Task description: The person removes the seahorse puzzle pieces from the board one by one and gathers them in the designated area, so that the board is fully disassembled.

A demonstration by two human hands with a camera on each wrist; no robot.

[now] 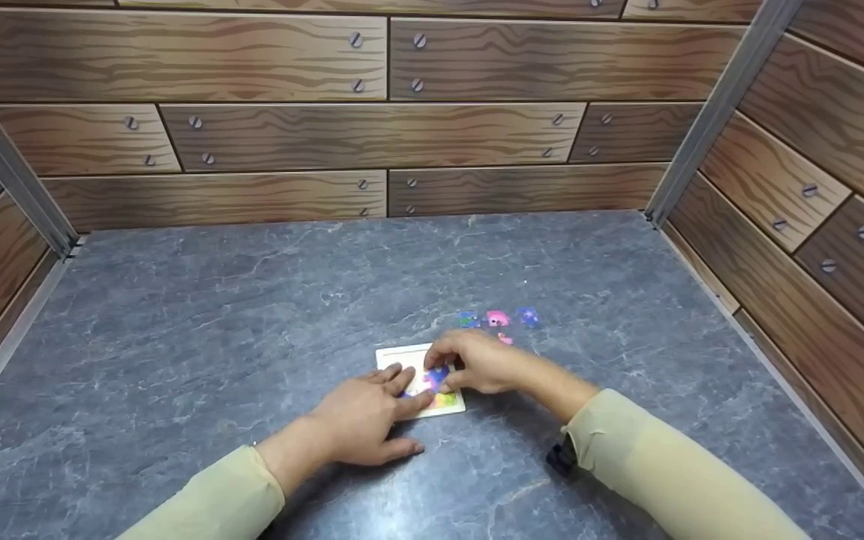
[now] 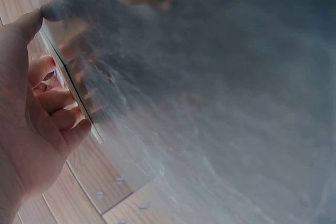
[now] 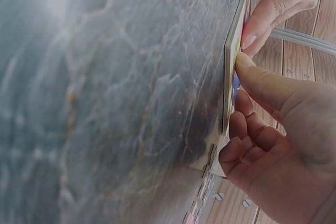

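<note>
A small white-framed puzzle board (image 1: 402,352) lies on the table, partly filled with colourful jigsaw pieces. My left hand (image 1: 363,412) rests on its left part, fingers spread over the surface and thumb on the tabletop. At the right side of the board, my right hand (image 1: 481,364) pinches a blue-purple puzzle piece (image 1: 437,375) between thumb and curled fingers. That blue piece (image 3: 235,83) shows narrowly beside the thumb in the right wrist view. The left wrist view has the board (image 2: 73,85) edge-on under the left fingers.
Loose puzzle pieces lie beyond the right hand: a green-blue one (image 1: 469,319), a pink one (image 1: 497,319) and a blue one (image 1: 528,316). Another pink piece (image 1: 505,338) is partly hidden by that hand. Wood-patterned walls (image 1: 274,139) enclose the grey marbled table (image 1: 214,322).
</note>
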